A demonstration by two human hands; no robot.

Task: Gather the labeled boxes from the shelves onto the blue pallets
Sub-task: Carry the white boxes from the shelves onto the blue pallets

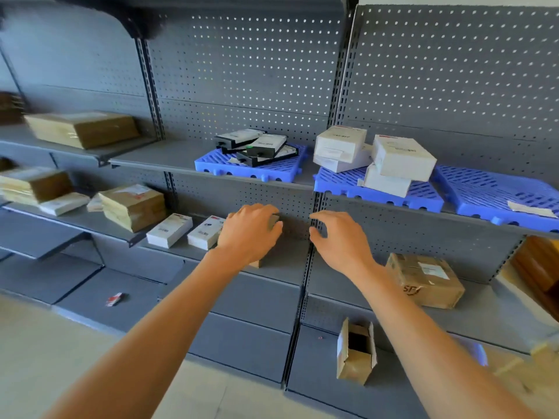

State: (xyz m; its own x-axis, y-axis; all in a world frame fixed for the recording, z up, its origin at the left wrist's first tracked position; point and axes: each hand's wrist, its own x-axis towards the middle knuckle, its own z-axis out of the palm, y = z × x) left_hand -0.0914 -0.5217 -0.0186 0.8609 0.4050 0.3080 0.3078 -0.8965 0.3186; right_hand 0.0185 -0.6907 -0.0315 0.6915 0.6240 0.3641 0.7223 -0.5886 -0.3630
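Note:
My left hand (249, 234) grips a small brown box (274, 221) on the middle shelf; the hand hides most of it. My right hand (338, 240) hovers beside it with loosely curled fingers, holding nothing. Two white labeled boxes (169, 229) (205, 232) lie just left of my left hand. Three blue pallets sit on the shelf above. The left pallet (217, 163) bears black-and-white boxes (257, 146). Stacked white boxes (402, 158) stand on the middle pallet (338, 179). The right pallet (484, 189) carries only a paper slip.
Brown parcels (133, 207) and flat packets lie on the shelves at the left. A taped brown parcel (423, 279) rests right of my right hand. On the bottom shelf stands an open small carton (357, 352). A vertical shelf upright (313, 261) runs between my hands.

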